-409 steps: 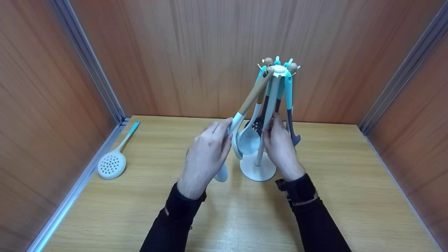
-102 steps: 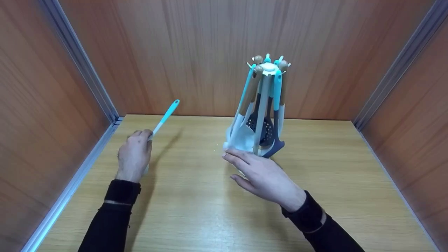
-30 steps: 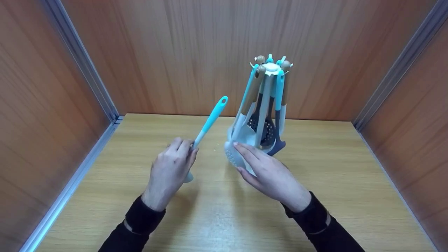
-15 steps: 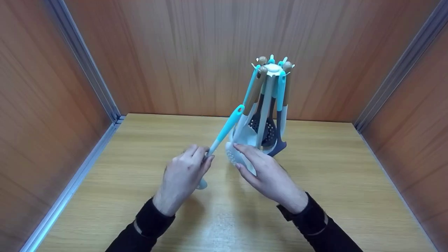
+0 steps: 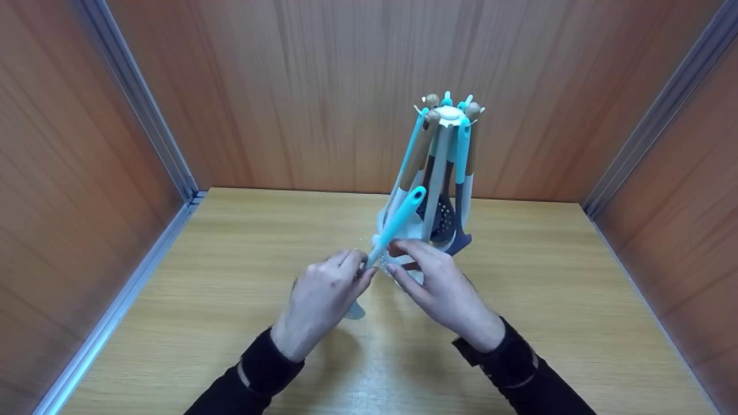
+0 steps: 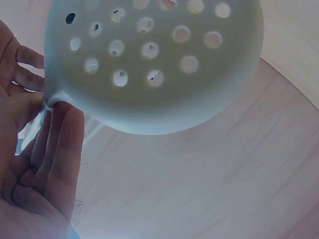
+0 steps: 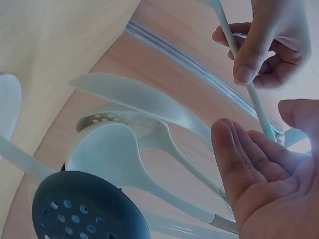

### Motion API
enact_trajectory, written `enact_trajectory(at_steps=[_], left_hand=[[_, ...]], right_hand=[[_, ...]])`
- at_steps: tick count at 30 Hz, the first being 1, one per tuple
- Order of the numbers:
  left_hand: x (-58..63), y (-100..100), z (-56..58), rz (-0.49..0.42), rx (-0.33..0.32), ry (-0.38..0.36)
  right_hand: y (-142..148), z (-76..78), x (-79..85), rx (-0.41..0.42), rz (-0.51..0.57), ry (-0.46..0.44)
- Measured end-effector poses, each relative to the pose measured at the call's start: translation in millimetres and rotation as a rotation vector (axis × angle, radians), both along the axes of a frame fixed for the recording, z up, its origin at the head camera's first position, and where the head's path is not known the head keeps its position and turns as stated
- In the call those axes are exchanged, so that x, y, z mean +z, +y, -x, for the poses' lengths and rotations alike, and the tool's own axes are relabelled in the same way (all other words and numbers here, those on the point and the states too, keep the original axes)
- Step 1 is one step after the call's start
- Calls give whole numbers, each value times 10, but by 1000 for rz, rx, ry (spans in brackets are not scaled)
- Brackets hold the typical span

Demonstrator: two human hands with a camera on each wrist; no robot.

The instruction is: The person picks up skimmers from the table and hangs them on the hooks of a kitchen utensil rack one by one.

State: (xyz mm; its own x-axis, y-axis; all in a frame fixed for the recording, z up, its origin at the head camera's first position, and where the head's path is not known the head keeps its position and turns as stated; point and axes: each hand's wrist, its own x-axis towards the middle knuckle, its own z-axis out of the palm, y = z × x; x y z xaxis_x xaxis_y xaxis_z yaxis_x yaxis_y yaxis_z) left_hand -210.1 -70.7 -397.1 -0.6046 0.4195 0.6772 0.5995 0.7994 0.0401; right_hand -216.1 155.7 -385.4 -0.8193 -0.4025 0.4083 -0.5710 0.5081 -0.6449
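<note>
My left hand (image 5: 323, 297) pinches a perforated skimmer (image 5: 398, 222) low on its shaft. The turquoise handle slants up to the right, and the pale, holed head (image 6: 154, 107) hangs beneath the hand. Beside it my right hand (image 5: 447, 288) holds nothing; its fingers are loosely bent near the handle, and whether they touch it I cannot tell. Behind both hands stands a white utensil stand (image 5: 439, 178) hung with several utensils. Among them are a dark skimmer (image 7: 84, 209), a pale ladle (image 7: 107, 154) and a dark-headed utensil (image 5: 459, 230). My right hand hides much of the stand's base.
A wooden tabletop (image 5: 230, 276) lies under everything, with a wood-panelled wall (image 5: 288, 98) behind it. Side walls with metal rails (image 5: 147, 248) border it left and right.
Earlier the skimmer lay at the left; my left hand has picked it up and carried it right to the stand, its handle now overlapping the hanging utensils. The right hand's fingers have bent slightly.
</note>
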Motion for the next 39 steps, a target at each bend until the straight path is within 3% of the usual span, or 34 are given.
enact_trajectory(at_steps=[10, 21, 29, 39], left_hand=[[8, 133, -37, 17, -40, -6], [6, 166, -43, 33, -64, -25], [27, 138, -7, 23, -75, 30], [41, 39, 131, 21, -1, 11]], right_hand=[[-32, 0, 15, -78, 98, -140], [7, 5, 66, -83, 159, -261], [77, 34, 130, -92, 224, -262], [138, 57, 224, -101, 243, -272]])
